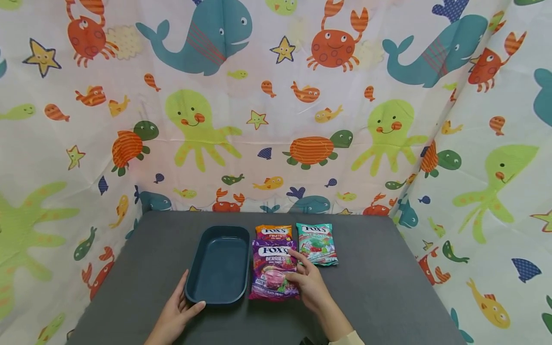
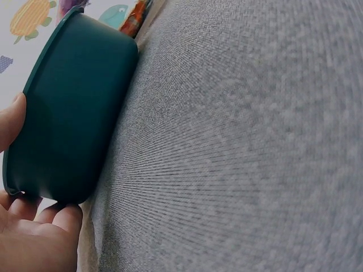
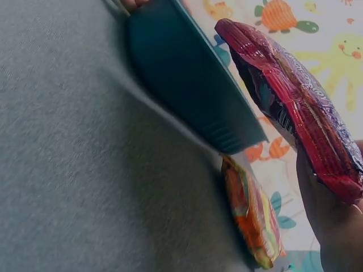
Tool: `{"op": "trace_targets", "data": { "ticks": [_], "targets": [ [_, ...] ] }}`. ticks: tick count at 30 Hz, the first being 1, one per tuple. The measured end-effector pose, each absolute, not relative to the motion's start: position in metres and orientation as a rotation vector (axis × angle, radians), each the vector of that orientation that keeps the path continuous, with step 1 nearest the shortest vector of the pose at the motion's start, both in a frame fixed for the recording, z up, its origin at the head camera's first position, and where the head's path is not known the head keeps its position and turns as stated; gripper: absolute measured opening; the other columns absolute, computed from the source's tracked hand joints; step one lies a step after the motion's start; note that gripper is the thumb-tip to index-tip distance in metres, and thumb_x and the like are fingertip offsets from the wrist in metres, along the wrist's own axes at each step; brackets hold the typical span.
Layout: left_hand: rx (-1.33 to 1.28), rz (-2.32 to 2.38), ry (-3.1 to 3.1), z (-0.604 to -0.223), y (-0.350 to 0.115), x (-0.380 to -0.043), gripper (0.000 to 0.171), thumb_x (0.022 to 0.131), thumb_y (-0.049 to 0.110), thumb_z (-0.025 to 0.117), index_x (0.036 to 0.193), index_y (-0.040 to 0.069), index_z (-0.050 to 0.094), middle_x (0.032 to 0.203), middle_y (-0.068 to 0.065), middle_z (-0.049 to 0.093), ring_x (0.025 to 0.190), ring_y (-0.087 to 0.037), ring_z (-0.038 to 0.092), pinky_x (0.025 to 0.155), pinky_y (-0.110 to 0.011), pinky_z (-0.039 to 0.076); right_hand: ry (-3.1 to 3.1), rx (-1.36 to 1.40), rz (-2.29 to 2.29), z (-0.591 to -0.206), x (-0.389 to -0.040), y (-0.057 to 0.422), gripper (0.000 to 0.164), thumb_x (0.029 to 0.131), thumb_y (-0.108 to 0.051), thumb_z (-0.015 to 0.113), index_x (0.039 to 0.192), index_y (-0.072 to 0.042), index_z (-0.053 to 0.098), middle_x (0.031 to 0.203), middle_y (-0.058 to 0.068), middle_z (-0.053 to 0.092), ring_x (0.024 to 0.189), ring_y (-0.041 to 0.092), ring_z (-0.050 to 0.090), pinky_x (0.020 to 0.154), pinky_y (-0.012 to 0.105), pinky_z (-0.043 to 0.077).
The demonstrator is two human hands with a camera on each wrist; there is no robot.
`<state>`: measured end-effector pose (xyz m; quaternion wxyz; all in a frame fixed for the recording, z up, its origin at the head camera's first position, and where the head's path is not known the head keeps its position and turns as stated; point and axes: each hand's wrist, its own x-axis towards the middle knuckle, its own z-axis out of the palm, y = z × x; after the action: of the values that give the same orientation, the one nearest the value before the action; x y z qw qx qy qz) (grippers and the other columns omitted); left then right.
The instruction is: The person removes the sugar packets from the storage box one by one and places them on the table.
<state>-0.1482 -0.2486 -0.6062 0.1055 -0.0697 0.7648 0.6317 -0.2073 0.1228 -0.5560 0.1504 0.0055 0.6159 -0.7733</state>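
Observation:
My right hand [image 1: 311, 285] grips a purple bag of Fox's Berries candy [image 1: 274, 273] by its right side. In the right wrist view the candy bag [image 3: 300, 102] hangs above the table, beside the tub's wall. My left hand [image 1: 176, 309] holds the near left corner of a dark teal rectangular tub [image 1: 218, 268], thumb at the rim and fingers along the outer side. The tub's inside shows bare in the head view. Behind the purple bag lies an orange bag of Fox's Fruits candy [image 1: 273, 232], its lower part hidden. To the right lies a green bag of Fox's Mint Blossom candy [image 1: 317, 244].
All of this is on a dark grey table [image 1: 366, 287]. A white cloth [image 1: 267, 120] printed with sea animals hangs behind it and along both sides. The orange bag [image 3: 252, 218] sits close past the tub's far end in the right wrist view.

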Motion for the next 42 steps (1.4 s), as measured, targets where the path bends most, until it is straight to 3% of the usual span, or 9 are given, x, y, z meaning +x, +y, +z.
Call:
{"op": "trace_targets", "data": {
  "ticks": [22,38,42],
  "targets": [
    [-0.170,1.908,2.244,-0.605,-0.249,-0.147,0.107,0.092,0.034,0.075,0.163,0.029,-0.004,0.171,-0.012,0.004,0.152,-0.035,0.025,0.110,-0.038,0.046,1.705,0.117,-2.209,-0.586,-0.189,0.126,0.076,0.087,0.001,0.072,0.155,-0.014,0.041,0.143,0.020,0.058,0.114,0.024,0.065,0.090,0.037,0.058],
    [-0.194,1.883,2.250,-0.604,-0.246,-0.146,0.109,0.090,0.038,0.077,0.164,0.028,-0.004,0.171,-0.012,0.002,0.152,-0.035,0.023,0.112,-0.043,0.043,1.756,0.162,-2.175,-0.606,-0.184,0.126,0.078,0.083,0.008,0.070,0.154,-0.008,0.041,0.138,0.023,0.061,0.111,0.025,0.067,0.087,0.037,0.059],
    [-0.192,1.893,2.246,-0.604,-0.246,-0.146,0.110,0.090,0.037,0.077,0.164,0.028,-0.004,0.171,-0.011,0.002,0.152,-0.034,0.023,0.112,-0.043,0.043,2.012,0.097,-2.005,-0.605,-0.181,0.124,0.073,0.085,0.003,0.070,0.152,-0.007,0.043,0.135,0.025,0.061,0.110,0.026,0.067,0.086,0.040,0.059]
  ]
}}
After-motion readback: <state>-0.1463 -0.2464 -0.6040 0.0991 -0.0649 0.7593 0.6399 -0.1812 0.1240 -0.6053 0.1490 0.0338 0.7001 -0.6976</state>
